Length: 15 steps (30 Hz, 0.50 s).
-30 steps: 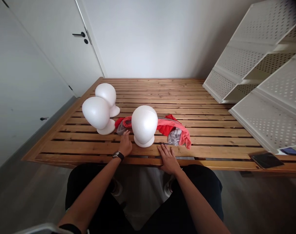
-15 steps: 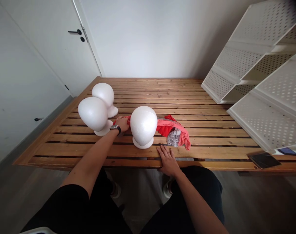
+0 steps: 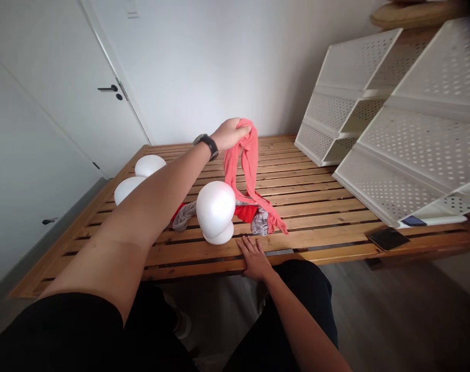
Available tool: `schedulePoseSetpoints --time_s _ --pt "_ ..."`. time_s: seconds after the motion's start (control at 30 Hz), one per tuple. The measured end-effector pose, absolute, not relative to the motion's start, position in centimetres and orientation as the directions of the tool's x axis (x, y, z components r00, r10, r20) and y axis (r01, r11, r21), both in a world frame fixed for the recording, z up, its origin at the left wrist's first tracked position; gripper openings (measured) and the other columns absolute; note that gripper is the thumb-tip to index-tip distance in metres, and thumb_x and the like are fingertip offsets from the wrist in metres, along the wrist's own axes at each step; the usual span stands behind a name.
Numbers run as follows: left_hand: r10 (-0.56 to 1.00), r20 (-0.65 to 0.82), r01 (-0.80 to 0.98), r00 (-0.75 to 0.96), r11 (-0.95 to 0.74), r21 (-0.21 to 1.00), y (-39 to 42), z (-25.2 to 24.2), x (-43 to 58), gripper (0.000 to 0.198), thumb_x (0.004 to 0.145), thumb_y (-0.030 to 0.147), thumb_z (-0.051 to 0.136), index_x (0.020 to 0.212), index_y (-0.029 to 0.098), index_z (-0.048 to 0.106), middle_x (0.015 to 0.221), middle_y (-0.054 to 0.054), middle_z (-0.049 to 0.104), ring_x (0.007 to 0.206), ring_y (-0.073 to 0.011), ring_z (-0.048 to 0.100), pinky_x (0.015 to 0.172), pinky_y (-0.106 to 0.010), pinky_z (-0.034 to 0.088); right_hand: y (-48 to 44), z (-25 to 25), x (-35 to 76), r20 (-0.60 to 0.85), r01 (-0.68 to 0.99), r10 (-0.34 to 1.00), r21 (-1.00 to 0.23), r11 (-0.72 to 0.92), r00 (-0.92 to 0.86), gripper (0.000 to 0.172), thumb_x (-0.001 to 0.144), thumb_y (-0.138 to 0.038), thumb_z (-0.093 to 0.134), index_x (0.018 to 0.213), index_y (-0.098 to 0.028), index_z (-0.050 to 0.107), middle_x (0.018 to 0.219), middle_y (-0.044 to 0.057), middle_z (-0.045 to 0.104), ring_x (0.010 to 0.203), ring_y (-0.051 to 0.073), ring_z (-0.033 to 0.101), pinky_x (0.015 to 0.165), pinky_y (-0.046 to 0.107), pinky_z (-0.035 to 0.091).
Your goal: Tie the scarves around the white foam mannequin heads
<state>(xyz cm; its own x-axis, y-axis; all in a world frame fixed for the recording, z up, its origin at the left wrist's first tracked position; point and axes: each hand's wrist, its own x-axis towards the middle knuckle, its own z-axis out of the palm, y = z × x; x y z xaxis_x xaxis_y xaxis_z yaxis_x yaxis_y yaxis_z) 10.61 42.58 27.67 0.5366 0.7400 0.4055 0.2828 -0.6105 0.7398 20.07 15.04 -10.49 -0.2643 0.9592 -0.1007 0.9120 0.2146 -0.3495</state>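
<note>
My left hand [image 3: 228, 133] is raised above the table and closed on a coral-pink cloth [image 3: 246, 165], which hangs from it down to a pile on the slats. A red cloth [image 3: 246, 212] and a grey cloth [image 3: 183, 216] lie in that pile behind a white foam head [image 3: 215, 208]. My right hand [image 3: 253, 256] rests flat on the front edge of the wooden slatted table [image 3: 328, 206], fingers stretched out, just right of the foam head's base.
Two more white foam heads [image 3: 127, 188] [image 3: 150, 164] stand at the table's left. White perforated shelf units [image 3: 378, 129] lean at the right. A dark phone [image 3: 388, 238] lies near the front right edge. A white door [image 3: 64, 93] is at the left.
My left hand gripped the pink cloth beside the foam head and lifted it high above the table. The right hand stayed put on the front edge. The camera view tilted.
</note>
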Motion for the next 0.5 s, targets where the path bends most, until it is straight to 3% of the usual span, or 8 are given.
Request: schedulePoseSetpoints --time_s 0.17,0.2,0.27,0.33,0.4,0.47,0.5 --pt "0.646 0.424 0.192 0.634 -0.663 0.724 39.9 31.2 17.9 0.015 0.094 0.03 0.062 0.094 0.015 0.063 0.096 -0.008 0.066 0.101 -0.023 0.066 0.098 -0.044 0.05 14.8 -8.5 20.4 -0.147 0.876 0.954 -0.452 0.169 -0.26 0.119 0.066 -0.044 0.088 0.164 -0.019 0.025 0.173 0.013 0.009 0.161 0.032 0.003 0.13 0.054 -0.002" --pt "0.637 0.415 0.176 0.65 -0.657 0.733 38.9 31.9 18.7 0.016 0.095 0.03 0.06 0.094 0.015 0.062 0.094 -0.008 0.065 0.1 -0.0233 0.066 0.096 -0.045 0.051 14.4 -7.8 20.8 -0.153 0.857 0.956 -0.495 0.145 -0.251 0.111 0.07 -0.044 0.085 0.163 -0.018 0.03 0.172 0.014 0.015 0.161 0.033 0.007 0.13 0.054 0.003" --pt "0.621 0.382 0.15 0.684 -0.633 0.76 36.5 33.4 19.5 0.018 0.099 0.031 0.056 0.095 0.014 0.061 0.09 -0.008 0.062 0.095 -0.0234 0.067 0.091 -0.047 0.053 13.3 -6.0 21.6 -0.113 0.787 0.968 -0.606 0.111 -0.223 0.084 0.082 -0.044 0.076 0.156 -0.017 0.044 0.164 0.015 0.038 0.156 0.032 0.028 0.128 0.05 0.021" --pt "0.616 0.34 0.14 0.71 -0.597 0.79 33.8 35.1 19.4 0.02 0.101 0.031 0.053 0.097 0.014 0.061 0.085 -0.007 0.057 0.091 -0.0231 0.066 0.087 -0.048 0.053 11.5 -4.0 22.7 0.008 0.695 0.987 -0.709 0.119 -0.161 0.055 0.095 -0.045 0.063 0.143 -0.02 0.058 0.145 0.013 0.061 0.138 0.028 0.054 0.12 0.043 0.039" --pt "0.6 0.287 0.133 0.746 -0.557 0.82 31.0 36.7 18.5 0.021 0.101 0.033 0.054 0.098 0.013 0.061 0.082 -0.005 0.052 0.085 -0.0223 0.065 0.084 -0.049 0.052 9.4 -1.5 23.7 0.207 0.658 0.978 -0.734 0.167 -0.018 0.042 0.1 -0.046 0.055 0.134 -0.022 0.064 0.131 0.011 0.068 0.124 0.026 0.064 0.112 0.042 0.048" --pt "0.545 0.192 0.151 0.816 -0.522 0.839 28.4 37.9 17.2 0.024 0.101 0.035 0.054 0.099 0.013 0.063 0.08 -0.004 0.049 0.081 -0.0215 0.065 0.081 -0.048 0.051 7.5 1.3 24.7 0.46 0.711 0.866 -0.675 0.197 0.196 0.049 0.098 -0.049 0.06 0.138 -0.02 0.058 0.133 0.015 0.065 0.127 0.03 0.06 0.113 0.049 0.046" --pt "0.504 0.131 0.175 0.854 -0.514 0.84 27.1 38.3 16.5 0.025 0.101 0.036 0.055 0.1 0.012 0.064 0.079 -0.004 0.049 0.078 -0.0211 0.065 0.079 -0.047 0.051 6.7 2.9 25.2 0.573 0.748 0.766 -0.636 0.19 0.293 0.061 0.094 -0.051 0.065 0.144 -0.017 0.052 0.139 0.017 0.06 0.133 0.033 0.054 0.115 0.054 0.042"
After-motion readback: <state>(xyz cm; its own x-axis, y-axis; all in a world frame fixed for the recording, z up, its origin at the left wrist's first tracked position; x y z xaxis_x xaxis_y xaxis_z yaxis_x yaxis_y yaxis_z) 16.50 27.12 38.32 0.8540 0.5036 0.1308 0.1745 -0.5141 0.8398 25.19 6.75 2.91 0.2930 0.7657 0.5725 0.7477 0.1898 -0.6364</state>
